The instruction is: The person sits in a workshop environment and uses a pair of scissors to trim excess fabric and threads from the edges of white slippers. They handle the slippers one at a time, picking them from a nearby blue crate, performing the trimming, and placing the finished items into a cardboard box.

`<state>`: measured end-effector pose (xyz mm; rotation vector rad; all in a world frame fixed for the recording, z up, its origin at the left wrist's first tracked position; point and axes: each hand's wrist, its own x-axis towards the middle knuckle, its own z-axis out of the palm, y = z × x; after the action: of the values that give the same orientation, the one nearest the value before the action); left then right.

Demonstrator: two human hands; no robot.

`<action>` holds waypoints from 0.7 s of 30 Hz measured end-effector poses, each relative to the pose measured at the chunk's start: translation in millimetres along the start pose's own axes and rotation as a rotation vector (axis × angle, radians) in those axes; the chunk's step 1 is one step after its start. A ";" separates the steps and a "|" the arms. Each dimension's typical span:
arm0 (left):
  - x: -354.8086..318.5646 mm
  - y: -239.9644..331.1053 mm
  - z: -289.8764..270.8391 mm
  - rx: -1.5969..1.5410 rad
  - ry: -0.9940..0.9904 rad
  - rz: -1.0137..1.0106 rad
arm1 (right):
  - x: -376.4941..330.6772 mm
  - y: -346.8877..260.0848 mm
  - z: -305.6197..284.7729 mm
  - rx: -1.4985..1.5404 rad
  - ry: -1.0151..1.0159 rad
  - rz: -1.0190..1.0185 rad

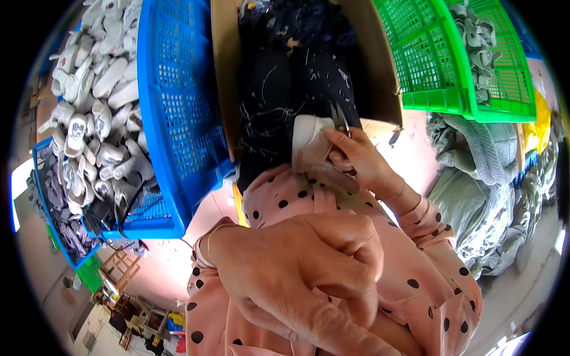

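Note:
My right hand (365,163) is closed around small metal scissors (339,117), whose pointed blades stick up past the fingers. Against these fingers, over my lap, is a small off-white shoe (307,142); I cannot tell whether the hand grips it too or it rests there. My left hand (297,270) is raised close to the camera, well above the lap, its fingers curled in. Whatever the left fingertips may hold is hidden.
At left stands a blue plastic crate (184,113) beside a heap of white shoes (98,118). A cardboard box (380,53) lies ahead, around my thread-strewn dark trousers (267,89). Green crates (427,53), grey fabric (484,148) and clear plastic bags (475,207) are at right.

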<state>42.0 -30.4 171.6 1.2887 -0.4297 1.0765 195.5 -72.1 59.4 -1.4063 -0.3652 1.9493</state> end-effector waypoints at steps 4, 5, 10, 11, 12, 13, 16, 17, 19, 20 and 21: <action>-47.6 24.4 -28.5 0.415 0.091 -0.357 | -11.4 7.9 -3.0 0.090 -0.070 0.003; -60.8 25.2 -29.9 0.668 0.304 -0.603 | -13.0 10.8 -2.5 0.058 -0.078 -0.025; -102.6 -4.2 -31.7 1.069 0.435 -0.804 | -28.9 15.5 9.4 -0.030 -0.070 -0.116; -104.1 -6.3 -29.8 1.108 0.363 -0.813 | -33.1 16.0 12.4 -0.047 -0.045 -0.118; -105.1 -8.0 -29.3 1.077 0.363 -0.828 | -36.9 16.3 15.5 -0.065 -0.021 -0.125; -105.9 -9.3 -28.6 1.046 0.364 -0.844 | -39.4 18.0 17.5 -0.084 0.002 -0.132; -111.5 -12.5 -27.3 0.987 0.364 -0.843 | -41.9 26.7 17.5 0.010 -0.008 -0.111; -113.8 -13.9 -26.5 0.974 0.364 -0.835 | -41.6 29.7 16.6 0.024 -0.017 -0.110; -117.4 -19.9 -24.8 1.037 0.362 -0.802 | -37.8 34.9 14.6 0.056 -0.032 -0.114; -119.6 -22.8 -24.4 1.069 0.362 -0.784 | -35.4 36.4 14.6 0.055 -0.009 -0.111; -123.0 -25.5 -27.5 1.031 0.412 -0.798 | -32.1 37.2 15.2 0.053 0.012 -0.107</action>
<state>-4.0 -52.1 53.5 1.8039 1.0199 0.8096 173.3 -118.0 66.1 -1.3369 -0.3724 1.8504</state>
